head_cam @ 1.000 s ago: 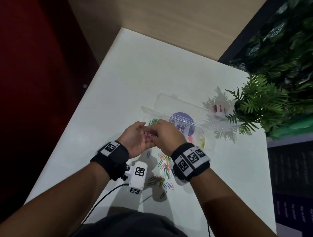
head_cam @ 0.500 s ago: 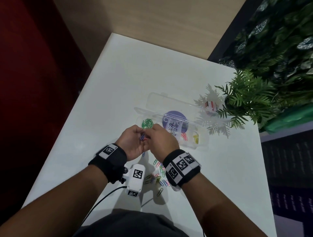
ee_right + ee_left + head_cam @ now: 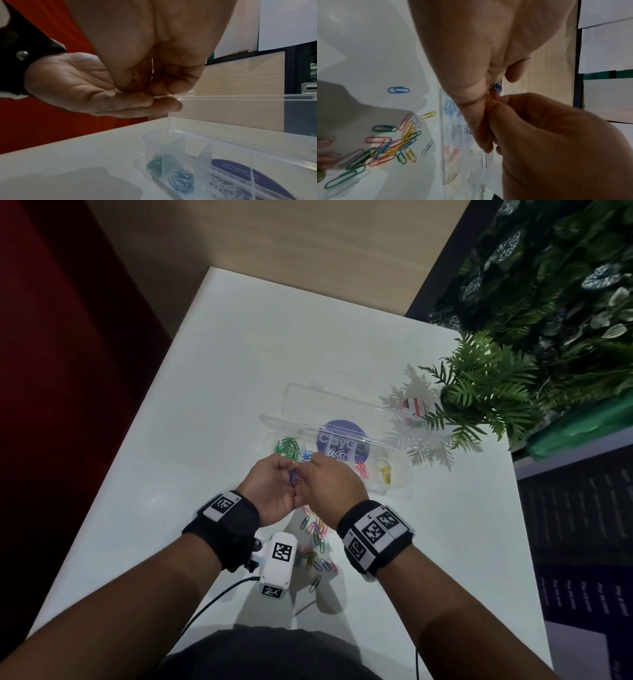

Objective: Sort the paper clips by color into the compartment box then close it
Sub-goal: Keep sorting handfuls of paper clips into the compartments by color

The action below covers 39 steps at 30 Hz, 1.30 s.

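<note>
A clear compartment box [image 3: 399, 491] lies open on the white table, its lid [image 3: 342, 405] standing behind. Its compartments hold green clips [image 3: 287, 447], blue clips [image 3: 306, 455], white clips [image 3: 337, 455], red clips [image 3: 361, 470] and yellow clips [image 3: 385, 474]. My left hand [image 3: 274, 487] is cupped just in front of the box and holds a few clips [image 3: 294, 477], a blue one [image 3: 497, 87] and red ones [image 3: 491, 96]. My right hand [image 3: 325, 474] meets it and pinches the red clips with thumb and finger. A loose mixed pile [image 3: 317, 542] lies under my wrists.
A fern-like plant [image 3: 486, 392] and a small red-and-white object [image 3: 414, 407] stand at the box's right end. A single blue clip [image 3: 398, 90] lies apart from the pile. The table's left edge [image 3: 137, 446] drops off beside a red wall. A cable [image 3: 219, 597] trails from the left wrist camera.
Both hands have stayed pressed together at the box's near edge and drifted slightly left. The head view has shifted, so the box's green end now shows beyond the hands.
</note>
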### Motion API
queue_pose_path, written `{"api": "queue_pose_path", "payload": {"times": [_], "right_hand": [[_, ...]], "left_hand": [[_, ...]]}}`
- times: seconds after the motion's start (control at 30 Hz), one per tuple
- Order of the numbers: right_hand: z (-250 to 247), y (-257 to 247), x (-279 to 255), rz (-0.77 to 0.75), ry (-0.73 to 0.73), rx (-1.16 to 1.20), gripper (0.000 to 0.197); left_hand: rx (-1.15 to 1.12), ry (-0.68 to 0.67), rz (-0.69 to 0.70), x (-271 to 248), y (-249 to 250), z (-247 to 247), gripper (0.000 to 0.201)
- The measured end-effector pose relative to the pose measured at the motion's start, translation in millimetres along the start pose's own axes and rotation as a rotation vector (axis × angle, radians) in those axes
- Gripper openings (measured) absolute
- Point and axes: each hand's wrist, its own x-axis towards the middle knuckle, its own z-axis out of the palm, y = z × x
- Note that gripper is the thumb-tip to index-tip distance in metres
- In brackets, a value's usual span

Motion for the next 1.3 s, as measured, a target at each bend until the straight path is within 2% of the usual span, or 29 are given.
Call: {"api": "queue_pose_path", "payload": {"times": [0.27, 0.4, 0.57, 0.7, 0.8, 0.9, 1.03, 1.13, 1.3], "right_hand": [[-4.8, 1.6, -7.3, -0.006, -0.086, -0.033, 0.024], [-6.8, 1.9, -3.0, 0.017, -0.117, -0.03, 0.024], [-8.5, 1.8, 0.9, -0.072, -0.141, -0.102, 0.021], [-21.1, 11.9, -6.6, -0.066, -0.123, 0.072, 0.006], [-31.0, 33.6, -10.4, 0.07, -0.106, 0.293, 0.019], [-33.6, 66.7, -9.0, 0.271, 0.041, 0.434, 0.01], [-24.7, 108.5, 0.7, 0.511, 0.138, 0.505, 0.011], [-13.1, 126.0, 10.6, 0.648, 0.087, 0.497, 0.009], [2.8, 131.3, 17.7, 0.68, 0.008, 0.5, 0.009]], "left_hand": [[0.116, 0.046, -0.036, 1.2, -9.0, 5.0, 0.039], [0.109, 0.069, -0.028, 0.0, -7.9, 6.2, 0.037], [0.066, 0.062, -0.022, -0.3, -8.9, 7.9, 0.039], [0.04, 0.031, -0.025, 4.4, -9.2, 10.4, 0.039], [0.03, 0.008, -0.044, 9.6, -9.5, 11.2, 0.049], [0.041, 0.037, -0.045, 12.0, -8.1, 13.2, 0.05], [0.014, 0.069, -0.035, 12.8, -5.2, 15.4, 0.048], [0.014, 0.081, -0.035, 14.1, -3.2, 16.1, 0.048], [0.031, 0.09, -0.035, 16.9, 0.0, 18.4, 0.048]]}}
